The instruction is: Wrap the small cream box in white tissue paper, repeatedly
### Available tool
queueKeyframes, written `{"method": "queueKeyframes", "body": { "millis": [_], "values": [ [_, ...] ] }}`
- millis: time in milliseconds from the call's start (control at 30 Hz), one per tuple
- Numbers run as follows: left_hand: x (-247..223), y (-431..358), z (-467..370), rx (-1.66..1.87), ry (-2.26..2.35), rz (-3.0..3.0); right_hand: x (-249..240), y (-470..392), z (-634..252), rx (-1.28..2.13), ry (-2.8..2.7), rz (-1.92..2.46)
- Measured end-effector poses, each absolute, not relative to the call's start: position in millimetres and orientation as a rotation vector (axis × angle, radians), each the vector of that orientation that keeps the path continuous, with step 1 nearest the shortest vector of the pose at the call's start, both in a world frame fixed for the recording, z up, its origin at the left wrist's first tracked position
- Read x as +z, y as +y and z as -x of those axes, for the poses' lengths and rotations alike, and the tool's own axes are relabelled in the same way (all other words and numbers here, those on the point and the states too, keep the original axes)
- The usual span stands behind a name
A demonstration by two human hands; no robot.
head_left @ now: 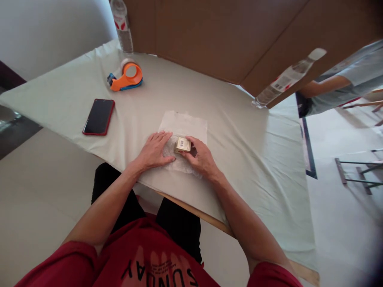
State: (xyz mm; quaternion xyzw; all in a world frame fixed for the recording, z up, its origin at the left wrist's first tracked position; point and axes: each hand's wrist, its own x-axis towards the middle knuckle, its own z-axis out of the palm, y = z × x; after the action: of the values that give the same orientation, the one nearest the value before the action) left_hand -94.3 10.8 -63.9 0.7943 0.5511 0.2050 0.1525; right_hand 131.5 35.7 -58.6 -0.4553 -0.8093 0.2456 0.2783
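A small cream and gold box [183,144] with a barcode on its top face sits over a sheet of bubble wrap [182,165]. My right hand [203,157] grips the box between thumb and fingers from the right. On the left edge of the wrap lies my left hand [155,151], flat with its fingers and thumb apart, not touching the box. Beneath and behind them spreads a whitish sheet [185,122]; whether it is part of the same wrap I cannot tell.
An orange and blue tape dispenser [127,79] and a red-cased phone [99,116] lie on the cloth-covered table [239,151]. Two water bottles [122,30] stand by a tall cardboard panel [203,36]. At the right shows another person's arm [327,85].
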Motion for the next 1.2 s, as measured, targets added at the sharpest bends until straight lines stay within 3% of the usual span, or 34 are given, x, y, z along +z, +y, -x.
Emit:
{"method": "queueKeyframes", "body": {
  "millis": [533,833,1000,1200],
  "values": [
    [-62.3,13.2,96.3,0.574,1.569,-2.251,-69.4,39.1,-129.6,0.486,-2.255,1.183],
    [-41.9,-39.3,111.4,0.611,1.474,-2.38,-4.7,5.2,-162.0,0.408,-2.5,0.986],
    [-41.1,-54.1,103.8,0.533,1.504,-2.465,-10.9,-19.9,-153.4,0.087,-2.835,1.007],
    [-37.7,-33.4,86.6,0.7,1.535,-2.52,-24.6,0.2,-150.5,0.225,-2.494,1.209]
  ]
}}
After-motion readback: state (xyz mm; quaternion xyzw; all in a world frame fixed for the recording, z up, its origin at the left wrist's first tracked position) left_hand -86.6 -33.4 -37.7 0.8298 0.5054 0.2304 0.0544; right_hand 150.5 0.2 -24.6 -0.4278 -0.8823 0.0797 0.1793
